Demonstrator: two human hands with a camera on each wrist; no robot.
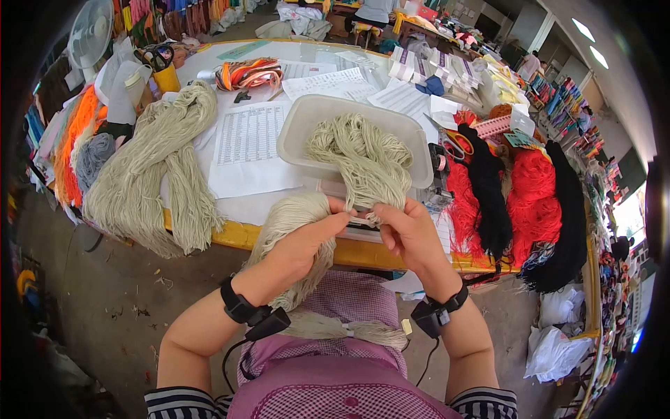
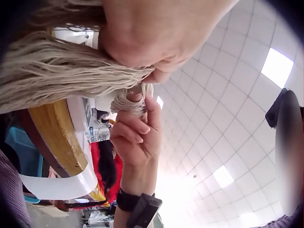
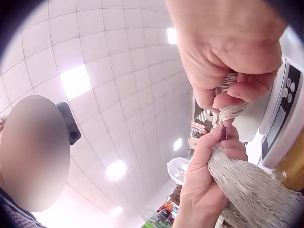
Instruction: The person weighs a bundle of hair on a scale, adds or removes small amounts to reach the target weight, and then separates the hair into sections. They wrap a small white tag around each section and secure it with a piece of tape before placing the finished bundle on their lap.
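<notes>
In the head view my left hand (image 1: pixel 303 244) grips the end of a beige yarn skein (image 1: pixel 289 216), which hangs down over the table's front edge toward the lap. Beside it my right hand (image 1: pixel 412 234) pinches strands of the beige yarn (image 1: pixel 363 150) that trails out of a translucent plastic tub (image 1: pixel 293 133). Both hands' fingertips meet at the yarn ends just in front of the tub. From the right wrist, the right fingers (image 3: pixel 237 97) curl round a loop of yarn, close above the left hand (image 3: pixel 202 183) and its skein.
A scale with buttons (image 3: pixel 289 90) shows in the right wrist view. Beige skeins (image 1: pixel 150 167) drape over the table's left; red yarn (image 1: pixel 534 202), black yarn (image 1: pixel 488 188) and scissors (image 1: pixel 457 145) lie right. Printed sheets (image 1: pixel 248 136) surround the tub. A tied yarn bundle (image 1: pixel 370 332) rests across the lap.
</notes>
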